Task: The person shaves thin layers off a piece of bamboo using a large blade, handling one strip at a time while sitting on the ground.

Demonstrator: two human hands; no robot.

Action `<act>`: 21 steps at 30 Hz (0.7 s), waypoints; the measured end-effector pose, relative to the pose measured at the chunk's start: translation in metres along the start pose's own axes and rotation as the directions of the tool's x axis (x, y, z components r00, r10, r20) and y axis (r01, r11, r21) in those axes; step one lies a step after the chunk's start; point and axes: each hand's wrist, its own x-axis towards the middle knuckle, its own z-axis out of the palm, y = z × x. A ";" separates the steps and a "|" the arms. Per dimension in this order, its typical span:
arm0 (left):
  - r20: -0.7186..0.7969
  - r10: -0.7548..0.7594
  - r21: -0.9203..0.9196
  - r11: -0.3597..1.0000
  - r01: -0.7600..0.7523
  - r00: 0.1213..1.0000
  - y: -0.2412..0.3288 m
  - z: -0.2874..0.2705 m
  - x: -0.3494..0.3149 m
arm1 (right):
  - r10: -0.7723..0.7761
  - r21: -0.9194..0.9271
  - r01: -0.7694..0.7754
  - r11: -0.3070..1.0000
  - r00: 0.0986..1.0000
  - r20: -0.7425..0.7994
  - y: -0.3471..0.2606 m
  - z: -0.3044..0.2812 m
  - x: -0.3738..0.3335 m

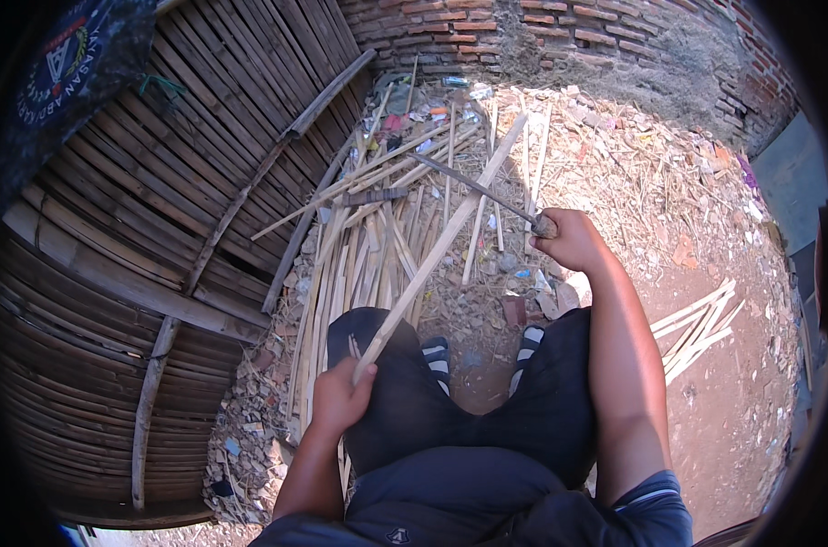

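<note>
Left hand [344,397] down by the left thigh, fingers closed round the near end of a long, flat, pale strip of split bamboo or wood [439,251], which slants up over the left knee and out above the ground's littered middle. Right hand [574,240], beyond the right knee, is clenched on the stubby handle of a long, thin, dark-bladed knife [510,205]; its blade crosses the strip toward the far end, though whether it bites or just lies against it, I cannot tell.

The strip looks light and fairly stiff, likely springy over that length, dry rather than slippery, perhaps splintery along its edges. The near end suits a firm grasp, well away from the blade.

On room: the ground's left edge is tight, a brown slatted bamboo wall [241,118] rising beside a heap of loose pale strips [355,264]. A red brick wall [560,27] closes the far edge. More space opens toward the right edge, past a small pale stack of sticks [697,328].
</note>
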 end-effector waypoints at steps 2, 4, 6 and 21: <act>-0.012 -0.026 -0.024 0.999 0.026 1.000 -0.005 0.002 -0.003 | -0.130 -0.078 0.148 0.986 0.972 0.197 -0.026 0.006 -0.004; -0.003 -0.030 -0.016 0.999 0.030 1.000 -0.002 0.003 -0.001 | -0.217 -0.118 0.265 0.957 0.923 0.317 -0.049 0.012 -0.011; -0.012 -0.024 -0.016 1.000 0.024 1.000 -0.003 0.001 -0.001 | -0.308 -0.131 0.375 0.918 0.879 0.365 -0.065 0.021 -0.016; 0.008 -0.027 -0.006 1.000 0.027 1.000 -0.005 0.002 0.002 | -0.001 0.136 -0.008 0.991 0.997 0.072 0.024 0.010 0.009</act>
